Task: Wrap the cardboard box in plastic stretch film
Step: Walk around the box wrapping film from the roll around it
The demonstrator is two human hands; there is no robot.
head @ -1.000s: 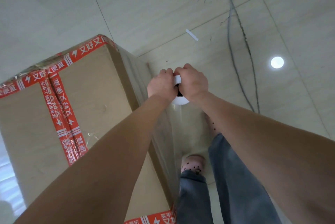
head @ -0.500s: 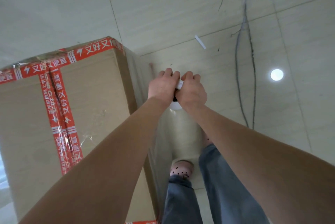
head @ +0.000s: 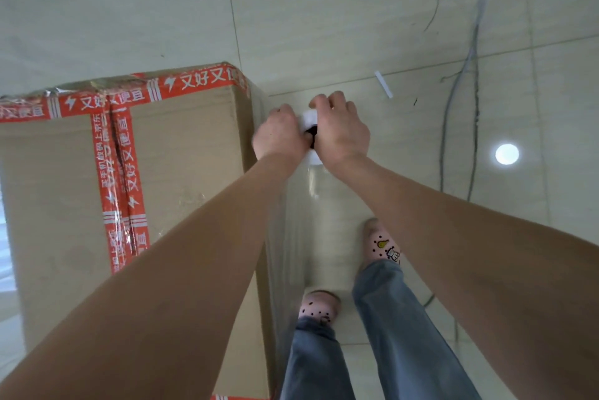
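Cardboard box (head: 188, 153) bears red tape (head: 201, 83) reading 又好又便宜.

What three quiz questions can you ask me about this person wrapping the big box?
1. True or false: the left hand and the right hand both grip the white-ended roll of clear plastic stretch film.
2. Pick one: the printed tape on the tall brown cardboard box is A blue, B red, C green.
3. Fill the gap: the dotted slippers are coloured ____.

Key: 1 true; 2 B; 3 pink.
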